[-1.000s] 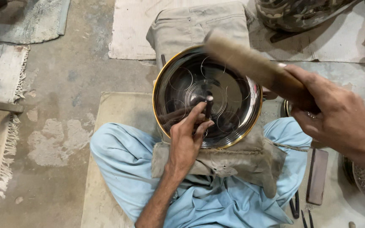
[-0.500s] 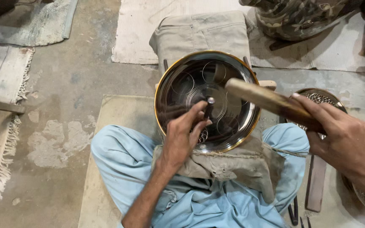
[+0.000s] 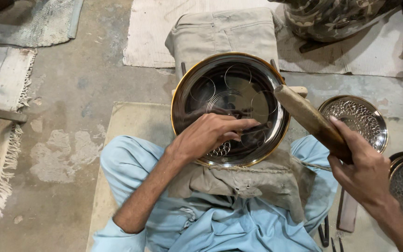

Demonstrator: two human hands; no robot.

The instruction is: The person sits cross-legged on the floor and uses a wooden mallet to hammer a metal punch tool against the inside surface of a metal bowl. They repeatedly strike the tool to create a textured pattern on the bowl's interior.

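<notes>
You sat on a bare, patched concrete floor (image 3: 71,116) strewn with pale woven mats (image 3: 173,28), the round metal plate (image 3: 201,98) lying on a cloth-covered block (image 3: 220,32) over your lap. Your left hand (image 3: 208,133) rested on the plate, fingers pinched together on something too small to make out. Your right hand (image 3: 364,172) was wrapped tight round a wooden mallet (image 3: 306,116), just beside an engraved tray (image 3: 360,116).

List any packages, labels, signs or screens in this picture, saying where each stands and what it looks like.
None in view. There are only the round metal tray under the left hand, the wooden mallet in the right hand, a patterned tray, cloths and mats.
</notes>
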